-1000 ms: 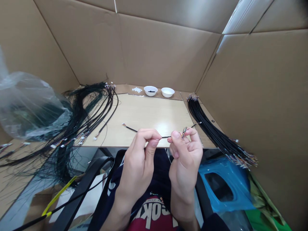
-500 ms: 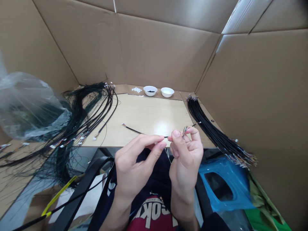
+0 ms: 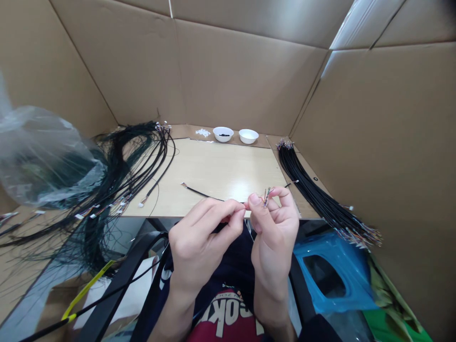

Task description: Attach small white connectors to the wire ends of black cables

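My right hand (image 3: 272, 228) is closed, thumb and fingers pinching a small fan of thin coloured wires (image 3: 266, 195) that stick up between them. My left hand (image 3: 204, 237) is closed in a pinch just to the left, its fingertips touching or nearly touching those of the right. What lies in that pinch is hidden; a thin reddish strand shows where the hands meet. Behind both hands, a black cable (image 3: 199, 192) rests on the table, one end to the left and a white-tipped end by the right hand. Its middle is covered by my hands.
Black cables with white connectors (image 3: 164, 156) heap at the left, beside a clear plastic bag (image 3: 50, 161). A thick cable bundle (image 3: 306, 178) lies right. Two white bowls, one with black pieces (image 3: 223, 135) and another bowl (image 3: 248, 137), stand at the back beside small white pieces (image 3: 203, 133). Cardboard walls (image 3: 235, 71) surround the table.
The coloured wires and my right fingertips have shifted slightly left, closer to my left fingertips. The wires now stand more upright. Everything on the table stays in place.
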The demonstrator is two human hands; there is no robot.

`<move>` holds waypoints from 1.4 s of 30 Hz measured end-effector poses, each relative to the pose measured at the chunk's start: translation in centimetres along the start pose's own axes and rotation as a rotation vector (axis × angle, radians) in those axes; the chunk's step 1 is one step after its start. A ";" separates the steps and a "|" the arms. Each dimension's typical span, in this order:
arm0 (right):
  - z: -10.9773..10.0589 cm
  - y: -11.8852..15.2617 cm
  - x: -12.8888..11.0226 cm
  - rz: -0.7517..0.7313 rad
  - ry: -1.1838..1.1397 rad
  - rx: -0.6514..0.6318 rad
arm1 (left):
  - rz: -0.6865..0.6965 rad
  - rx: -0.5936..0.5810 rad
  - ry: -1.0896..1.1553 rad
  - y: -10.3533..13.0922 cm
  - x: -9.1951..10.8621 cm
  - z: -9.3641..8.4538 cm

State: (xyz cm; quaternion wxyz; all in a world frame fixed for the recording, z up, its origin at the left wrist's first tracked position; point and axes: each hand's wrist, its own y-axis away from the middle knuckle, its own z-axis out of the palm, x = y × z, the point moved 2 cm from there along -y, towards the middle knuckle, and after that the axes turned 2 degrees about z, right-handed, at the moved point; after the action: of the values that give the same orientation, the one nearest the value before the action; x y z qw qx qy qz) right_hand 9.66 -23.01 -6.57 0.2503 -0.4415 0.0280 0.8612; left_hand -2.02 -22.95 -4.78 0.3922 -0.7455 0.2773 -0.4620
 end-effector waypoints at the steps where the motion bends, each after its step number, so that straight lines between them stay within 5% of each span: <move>1: -0.1 -0.1 -0.1 -0.007 0.021 -0.029 | -0.047 -0.006 0.035 0.0 0.0 -0.1; 9: -1.8 -0.9 -1.5 -0.207 0.245 -0.338 | -0.662 -0.242 0.635 -0.6 -1.2 -0.7; 16: -3.0 -1.0 -2.0 -0.466 0.347 -0.436 | -0.926 -0.462 0.960 -0.1 -2.8 0.4; 20: -2.9 -0.8 -2.4 -0.431 0.338 -0.356 | -0.958 -0.488 1.080 0.3 -3.2 1.1; 27: -2.5 -0.9 -2.5 -0.152 0.089 -0.318 | -0.910 -0.185 1.148 0.6 -2.8 1.1; 32: -1.8 -0.6 -2.3 0.007 -0.017 -0.271 | -0.835 -0.102 1.163 0.6 -1.9 1.0; 42: -1.7 -0.6 -2.5 0.018 -0.032 -0.268 | -0.839 -0.029 1.103 0.9 -1.3 1.0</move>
State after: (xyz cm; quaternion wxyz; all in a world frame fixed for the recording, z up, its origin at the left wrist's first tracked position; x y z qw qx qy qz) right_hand 12.42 -23.96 -5.57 0.1817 -0.4568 -0.0873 0.8664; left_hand -1.68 -22.05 -6.41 -0.0282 -0.4511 0.1305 -0.8825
